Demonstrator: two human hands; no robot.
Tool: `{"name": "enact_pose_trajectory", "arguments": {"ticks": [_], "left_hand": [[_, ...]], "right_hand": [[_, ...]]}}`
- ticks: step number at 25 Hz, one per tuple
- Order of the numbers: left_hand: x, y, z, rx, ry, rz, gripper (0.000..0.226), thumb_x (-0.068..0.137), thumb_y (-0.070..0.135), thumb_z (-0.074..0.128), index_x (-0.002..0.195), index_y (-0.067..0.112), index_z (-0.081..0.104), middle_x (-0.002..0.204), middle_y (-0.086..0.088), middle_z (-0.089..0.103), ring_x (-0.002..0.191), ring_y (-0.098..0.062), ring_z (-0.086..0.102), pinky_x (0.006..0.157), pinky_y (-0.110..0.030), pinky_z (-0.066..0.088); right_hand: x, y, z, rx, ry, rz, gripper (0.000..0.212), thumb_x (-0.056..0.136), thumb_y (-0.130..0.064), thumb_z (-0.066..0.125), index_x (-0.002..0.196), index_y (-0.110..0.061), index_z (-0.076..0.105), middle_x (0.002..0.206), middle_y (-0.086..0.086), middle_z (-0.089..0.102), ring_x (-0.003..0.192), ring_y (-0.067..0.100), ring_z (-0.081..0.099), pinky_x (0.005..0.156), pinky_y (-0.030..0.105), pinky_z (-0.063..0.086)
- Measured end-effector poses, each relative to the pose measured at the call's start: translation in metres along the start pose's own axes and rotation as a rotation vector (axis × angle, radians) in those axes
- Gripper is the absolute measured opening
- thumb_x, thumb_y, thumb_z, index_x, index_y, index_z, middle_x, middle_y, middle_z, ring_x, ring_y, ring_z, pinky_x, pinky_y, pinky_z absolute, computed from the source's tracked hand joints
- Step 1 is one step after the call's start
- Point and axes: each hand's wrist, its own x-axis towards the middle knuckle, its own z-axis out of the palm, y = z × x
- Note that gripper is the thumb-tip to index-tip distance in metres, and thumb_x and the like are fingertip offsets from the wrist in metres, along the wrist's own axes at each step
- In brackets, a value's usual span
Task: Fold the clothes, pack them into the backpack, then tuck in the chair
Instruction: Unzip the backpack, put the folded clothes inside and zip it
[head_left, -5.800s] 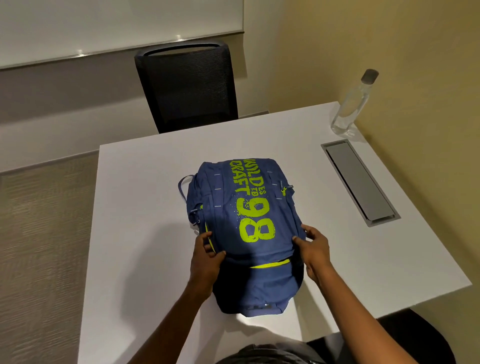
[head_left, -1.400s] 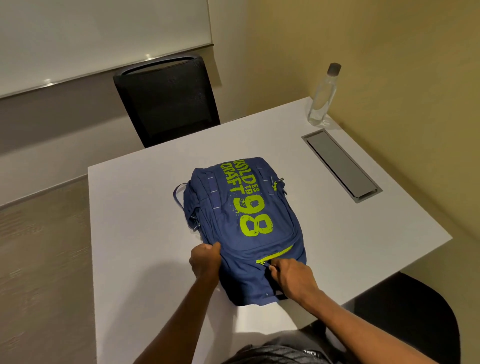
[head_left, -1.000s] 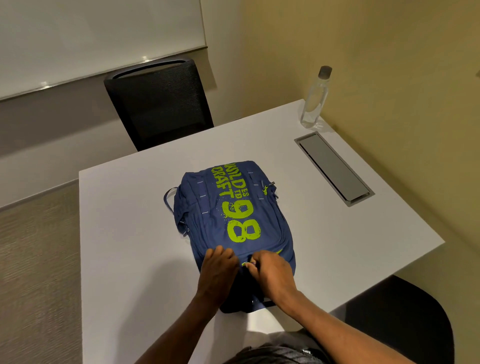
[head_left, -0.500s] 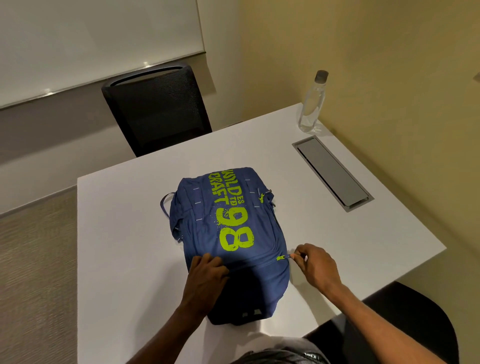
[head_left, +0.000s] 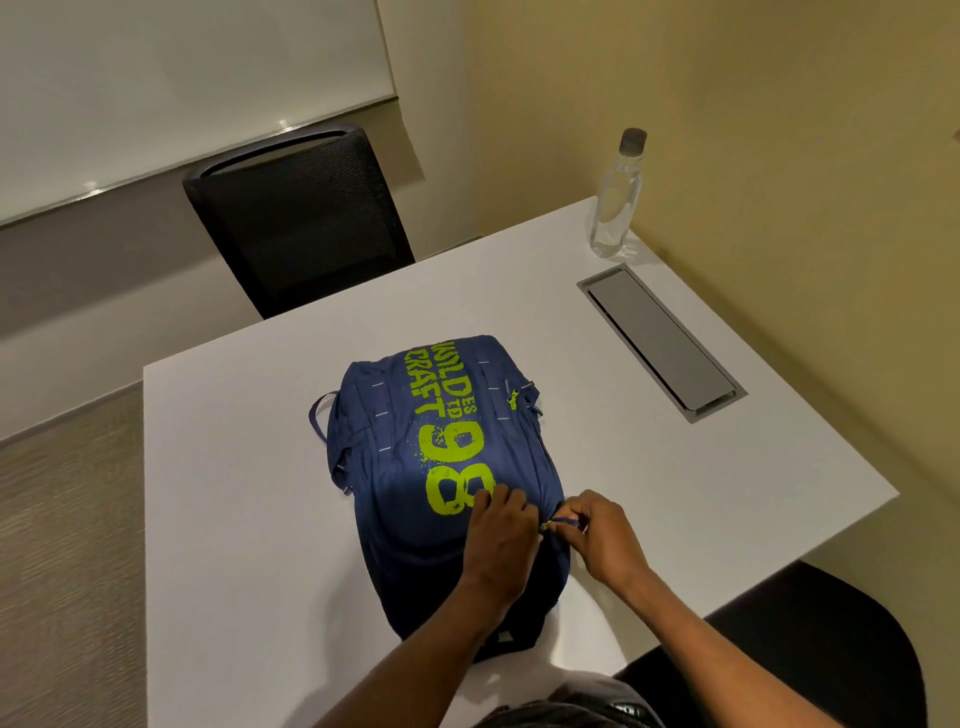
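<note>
A dark blue backpack (head_left: 441, 457) with lime-green "98" print lies flat on the white table (head_left: 249, 493), its bottom end toward me. My left hand (head_left: 501, 540) rests on the lower front of the pack, fingers bent onto the fabric. My right hand (head_left: 597, 532) pinches the zipper pull (head_left: 558, 524) at the pack's right side, close beside the left hand. No loose clothes are visible. A black chair seat (head_left: 810, 639) shows at the lower right, out from under the table.
A black mesh-back chair (head_left: 296, 218) stands at the table's far side. A clear water bottle (head_left: 618, 197) is upright at the far right corner by the yellow wall. A grey cable hatch (head_left: 660, 338) is set into the table's right part.
My right hand, pinching the zipper pull at the pack's right side, has come in close to the left hand. My left hand has shifted right across the pack's front. The view has tilted slightly.
</note>
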Motion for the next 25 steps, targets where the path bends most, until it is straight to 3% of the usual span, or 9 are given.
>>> {"name": "enact_pose_trajectory", "arguments": {"ticks": [2, 4, 12, 15, 18, 21, 25], "left_hand": [[0.003, 0.004, 0.001, 0.023, -0.004, -0.012, 0.019, 0.068, 0.029, 0.087, 0.068, 0.023, 0.069, 0.071, 0.004, 0.062, 0.08, -0.021, 0.058, 0.076, -0.039, 0.052], [0.003, 0.006, 0.002, 0.034, 0.026, 0.002, 0.019, 0.066, 0.022, 0.086, 0.064, 0.021, 0.067, 0.065, 0.004, 0.058, 0.075, -0.02, 0.055, 0.073, -0.038, 0.051], [0.006, 0.009, 0.006, -0.039, -0.088, -0.044, 0.022, 0.072, 0.029, 0.089, 0.067, 0.024, 0.068, 0.065, 0.011, 0.058, 0.074, -0.011, 0.052, 0.082, -0.033, 0.051], [0.015, 0.003, 0.001, -0.066, -0.113, -0.027, 0.013, 0.088, 0.034, 0.076, 0.087, 0.021, 0.073, 0.087, 0.006, 0.066, 0.093, -0.014, 0.055, 0.099, -0.038, 0.046], [0.038, 0.007, -0.006, -0.112, -0.046, -0.054, 0.025, 0.098, 0.042, 0.062, 0.111, 0.021, 0.068, 0.113, 0.001, 0.063, 0.113, -0.019, 0.051, 0.108, -0.042, 0.036], [0.062, 0.022, -0.003, -0.066, 0.023, -0.107, 0.034, 0.096, 0.045, 0.063, 0.117, 0.019, 0.067, 0.113, -0.002, 0.065, 0.111, -0.022, 0.056, 0.105, -0.043, 0.042], [0.088, 0.031, -0.002, 0.043, -0.106, -0.198, 0.034, 0.098, 0.04, 0.06, 0.116, 0.013, 0.068, 0.112, -0.008, 0.068, 0.11, -0.027, 0.059, 0.106, -0.043, 0.042]], "right_hand": [[-0.008, -0.004, 0.001, -0.101, 0.045, -0.053, 0.022, 0.086, -0.035, 0.08, 0.075, -0.039, 0.061, 0.086, -0.011, 0.058, 0.079, 0.008, 0.057, 0.066, 0.029, 0.046], [-0.011, -0.002, 0.001, -0.119, 0.126, -0.035, 0.016, 0.084, -0.036, 0.083, 0.082, -0.039, 0.068, 0.09, -0.014, 0.058, 0.081, 0.01, 0.058, 0.067, 0.031, 0.049], [0.064, 0.006, -0.009, -0.036, 0.237, 0.196, 0.009, 0.082, -0.037, 0.085, 0.084, -0.033, 0.078, 0.095, -0.009, 0.06, 0.088, 0.018, 0.065, 0.077, 0.044, 0.055], [0.085, 0.003, -0.004, 0.016, 0.262, 0.172, 0.007, 0.082, -0.03, 0.086, 0.084, -0.029, 0.079, 0.097, -0.008, 0.063, 0.089, 0.017, 0.066, 0.082, 0.047, 0.056], [0.087, 0.002, -0.004, -0.015, 0.254, 0.087, 0.005, 0.087, -0.023, 0.082, 0.09, -0.024, 0.079, 0.105, -0.007, 0.061, 0.101, 0.017, 0.062, 0.094, 0.037, 0.045], [0.084, 0.005, -0.008, -0.07, 0.26, 0.031, 0.006, 0.087, -0.024, 0.081, 0.092, -0.025, 0.078, 0.114, -0.004, 0.062, 0.11, 0.017, 0.058, 0.096, 0.03, 0.031], [0.079, 0.007, -0.01, -0.093, 0.257, -0.021, 0.006, 0.086, -0.027, 0.083, 0.091, -0.026, 0.079, 0.124, -0.002, 0.064, 0.114, 0.019, 0.059, 0.098, 0.033, 0.035]]}}
